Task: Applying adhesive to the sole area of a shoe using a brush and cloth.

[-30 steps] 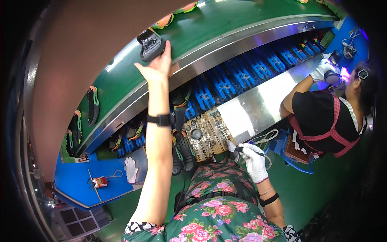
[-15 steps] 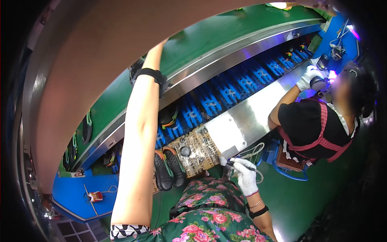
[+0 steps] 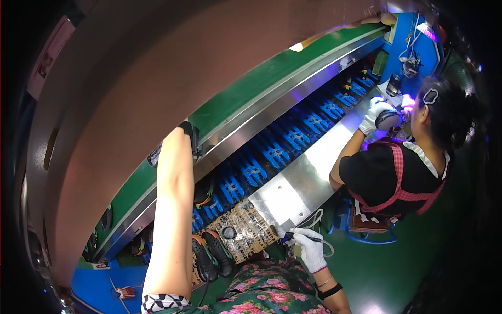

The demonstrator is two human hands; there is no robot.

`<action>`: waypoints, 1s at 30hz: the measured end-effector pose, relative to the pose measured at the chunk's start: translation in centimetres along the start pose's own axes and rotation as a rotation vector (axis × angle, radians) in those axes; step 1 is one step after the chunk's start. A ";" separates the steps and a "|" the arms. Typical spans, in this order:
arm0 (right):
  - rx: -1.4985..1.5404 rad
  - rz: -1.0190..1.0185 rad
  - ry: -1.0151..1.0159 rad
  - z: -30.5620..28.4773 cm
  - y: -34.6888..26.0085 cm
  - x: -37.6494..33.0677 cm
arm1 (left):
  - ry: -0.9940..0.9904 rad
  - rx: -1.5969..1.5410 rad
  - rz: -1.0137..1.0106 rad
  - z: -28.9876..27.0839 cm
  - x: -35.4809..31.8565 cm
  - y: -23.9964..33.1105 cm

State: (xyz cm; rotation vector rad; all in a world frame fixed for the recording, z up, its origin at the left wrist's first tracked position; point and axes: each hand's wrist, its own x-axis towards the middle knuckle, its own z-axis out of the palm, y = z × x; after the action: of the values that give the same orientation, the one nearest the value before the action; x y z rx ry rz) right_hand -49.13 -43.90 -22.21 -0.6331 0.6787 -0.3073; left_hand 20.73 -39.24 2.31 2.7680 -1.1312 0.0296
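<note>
My left arm (image 3: 175,193) reaches forward over the belt, a black strap round the wrist; beyond it the brown overhead panel hides my left hand. Low at centre, my right hand (image 3: 311,250) wears a white glove and grips a slim dark brush-like tool (image 3: 294,235). The tool's tip points left, by the corner of a tape-covered cardboard mat (image 3: 253,236). A small round dark pot (image 3: 228,232) rests on the mat. Beside my left forearm lie two black clogs, one (image 3: 205,259) with orange trim and one (image 3: 219,255) with green.
A brown panel (image 3: 130,104) arches across the top. Behind the steel ledge (image 3: 282,196) run several blue racks (image 3: 274,154) and a green conveyor belt (image 3: 230,104). To the right, a seated co-worker (image 3: 389,172) in white gloves holds a dark shoe (image 3: 388,120). A pale cord loops near my right hand.
The view has shifted, and the brown panel covers more of it. My left hand's end of the arm has gone behind the panel. My right hand keeps its grip on the tool.
</note>
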 end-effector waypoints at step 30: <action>0.039 0.081 -0.168 1.7 0.5 -1.5 | 0.415 -1.116 0.001 3.5 -21.7 16.7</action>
State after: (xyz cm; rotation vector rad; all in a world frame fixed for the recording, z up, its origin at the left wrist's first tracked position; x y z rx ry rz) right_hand -49.05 -42.05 -20.76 -0.5855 0.5342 -0.1895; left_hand -6.56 -36.48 -0.60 1.6597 -0.6965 -0.0219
